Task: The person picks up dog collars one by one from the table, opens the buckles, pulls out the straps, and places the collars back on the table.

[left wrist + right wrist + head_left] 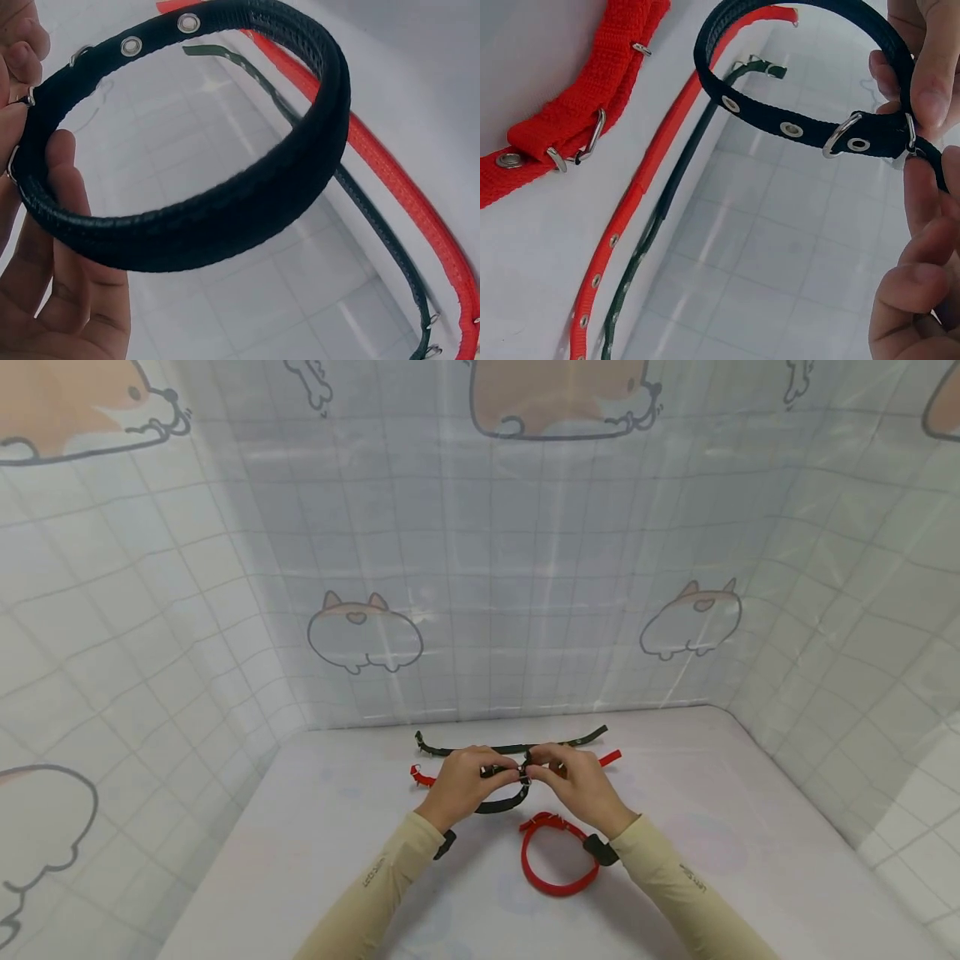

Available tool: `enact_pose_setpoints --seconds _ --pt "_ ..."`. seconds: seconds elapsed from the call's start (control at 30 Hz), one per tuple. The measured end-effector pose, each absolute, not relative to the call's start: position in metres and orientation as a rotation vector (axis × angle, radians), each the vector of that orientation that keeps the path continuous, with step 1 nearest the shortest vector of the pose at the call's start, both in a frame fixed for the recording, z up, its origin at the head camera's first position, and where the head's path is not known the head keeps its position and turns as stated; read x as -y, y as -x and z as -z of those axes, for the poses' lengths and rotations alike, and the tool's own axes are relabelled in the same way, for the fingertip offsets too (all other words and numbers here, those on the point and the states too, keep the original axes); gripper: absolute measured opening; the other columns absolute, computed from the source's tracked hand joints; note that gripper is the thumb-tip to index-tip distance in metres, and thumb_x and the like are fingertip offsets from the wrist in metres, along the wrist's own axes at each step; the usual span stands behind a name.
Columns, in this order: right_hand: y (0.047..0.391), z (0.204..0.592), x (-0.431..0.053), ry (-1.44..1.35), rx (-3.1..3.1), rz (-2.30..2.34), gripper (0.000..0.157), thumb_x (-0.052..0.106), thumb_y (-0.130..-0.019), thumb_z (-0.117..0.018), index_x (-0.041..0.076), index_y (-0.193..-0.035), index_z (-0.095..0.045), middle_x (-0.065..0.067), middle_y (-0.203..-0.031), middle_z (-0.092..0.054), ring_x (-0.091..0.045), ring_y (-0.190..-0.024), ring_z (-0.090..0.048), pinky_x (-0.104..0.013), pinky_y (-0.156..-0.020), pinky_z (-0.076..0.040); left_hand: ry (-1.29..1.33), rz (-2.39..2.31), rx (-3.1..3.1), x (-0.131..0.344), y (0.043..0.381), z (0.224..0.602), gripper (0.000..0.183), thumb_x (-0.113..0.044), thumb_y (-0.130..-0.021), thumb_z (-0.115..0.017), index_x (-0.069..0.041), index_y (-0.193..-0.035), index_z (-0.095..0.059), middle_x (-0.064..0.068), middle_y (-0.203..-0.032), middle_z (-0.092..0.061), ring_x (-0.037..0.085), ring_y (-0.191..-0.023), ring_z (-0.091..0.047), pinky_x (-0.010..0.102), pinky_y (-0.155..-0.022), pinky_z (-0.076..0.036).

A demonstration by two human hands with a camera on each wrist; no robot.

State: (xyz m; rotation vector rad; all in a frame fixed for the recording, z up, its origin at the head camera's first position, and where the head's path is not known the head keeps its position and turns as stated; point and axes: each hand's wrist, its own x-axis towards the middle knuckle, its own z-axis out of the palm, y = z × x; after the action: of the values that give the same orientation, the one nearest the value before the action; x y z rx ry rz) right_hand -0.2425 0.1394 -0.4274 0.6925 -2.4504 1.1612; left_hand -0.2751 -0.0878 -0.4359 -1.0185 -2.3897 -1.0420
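Observation:
A black collar (217, 232) with metal eyelets is bent into a loop and held up between both hands. My left hand (459, 785) pinches it near the buckle with thumb and fingers. From the other side, my right hand (583, 789) pinches the strap by the same buckle (910, 133). In the right wrist view the strap end passes through the buckle frame, and a D-ring (838, 136) hangs beside it. Fingers hide part of the buckle. Nearer my body lies a red collar (558, 889), fastened into a ring, close under my right wrist.
Behind the hands, an unfastened red collar (612, 758) lies stretched out across the white table (322, 860). Farther back, a dark green collar (513, 749) lies lengthwise close to the back wall (480, 677). Plastic-covered walls with cartoon dogs enclose the table at the back and sides.

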Motion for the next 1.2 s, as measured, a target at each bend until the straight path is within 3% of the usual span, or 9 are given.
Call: enact_pose_setpoints --seconds 0.13,0.3,0.53,0.63,0.97,1.2 --pt "0.2423 0.428 -0.1404 -0.708 2.432 -1.216 0.027 0.016 -0.091 -0.077 0.007 -0.116 -0.073 0.003 -0.1 -0.075 -0.012 -0.073 -0.065 -0.026 -0.064 -0.053 1.013 1.053 2.372 0.0878 0.2756 0.4375 0.016 -0.032 -0.09 -0.079 -0.023 -0.103 -0.081 -0.016 -0.095 -0.073 0.004 -0.087 -0.064 0.027 -0.075 -0.054" --pt "0.2439 0.4291 -0.142 -0.732 2.428 -1.257 0.024 0.015 -0.092 -0.076 0.013 -0.116 -0.072 0.006 -0.099 -0.075 -0.009 -0.072 -0.065 -0.026 -0.063 -0.052 1.002 1.092 2.367 0.0882 0.2755 0.4373 0.017 -0.03 -0.089 -0.079 -0.02 -0.104 -0.082 -0.014 -0.097 -0.075 0.005 -0.094 -0.066 0.029 -0.079 -0.055" --pt "0.2474 0.4321 -0.1445 -0.736 2.425 -1.275 0.029 0.015 -0.093 -0.075 0.004 -0.119 -0.071 0.006 -0.097 -0.075 -0.006 -0.076 -0.068 -0.026 -0.067 -0.056 0.99 1.115 2.373 0.0883 0.2744 0.4359 0.018 -0.028 -0.089 -0.079 -0.018 -0.104 -0.082 -0.012 -0.097 -0.075 0.005 -0.093 -0.065 0.028 -0.078 -0.055" --pt "0.2486 0.4337 -0.145 -0.743 2.416 -1.276 0.028 0.015 -0.093 -0.075 0.005 -0.118 -0.071 0.007 -0.096 -0.075 -0.006 -0.077 -0.068 -0.027 -0.068 -0.056 0.999 1.115 2.369 0.0888 0.2735 0.4356 0.019 -0.028 -0.09 -0.079 -0.016 -0.105 -0.082 -0.011 -0.098 -0.076 0.006 -0.093 -0.065 0.029 -0.078 -0.055" --pt "0.2501 0.4313 -0.1447 -0.708 2.417 -1.194 0.026 0.016 -0.091 -0.078 0.009 -0.115 -0.074 0.012 -0.088 -0.073 -0.009 -0.062 -0.053 -0.024 -0.055 -0.044 0.967 1.108 2.405 0.087 0.2747 0.4353 0.021 -0.028 -0.09 -0.079 -0.014 -0.106 -0.082 -0.011 -0.097 -0.076 0.007 -0.093 -0.065 0.029 -0.077 -0.055" --pt "0.2512 0.4304 -0.1458 -0.692 2.424 -1.197 0.025 0.016 -0.09 -0.079 0.011 -0.114 -0.074 0.013 -0.088 -0.073 -0.009 -0.063 -0.054 -0.024 -0.056 -0.045 0.973 1.111 2.397 0.0855 0.2771 0.4355 0.021 -0.027 -0.09 -0.079 -0.014 -0.105 -0.082 -0.011 -0.097 -0.076 0.006 -0.093 -0.065 0.03 -0.079 -0.055"
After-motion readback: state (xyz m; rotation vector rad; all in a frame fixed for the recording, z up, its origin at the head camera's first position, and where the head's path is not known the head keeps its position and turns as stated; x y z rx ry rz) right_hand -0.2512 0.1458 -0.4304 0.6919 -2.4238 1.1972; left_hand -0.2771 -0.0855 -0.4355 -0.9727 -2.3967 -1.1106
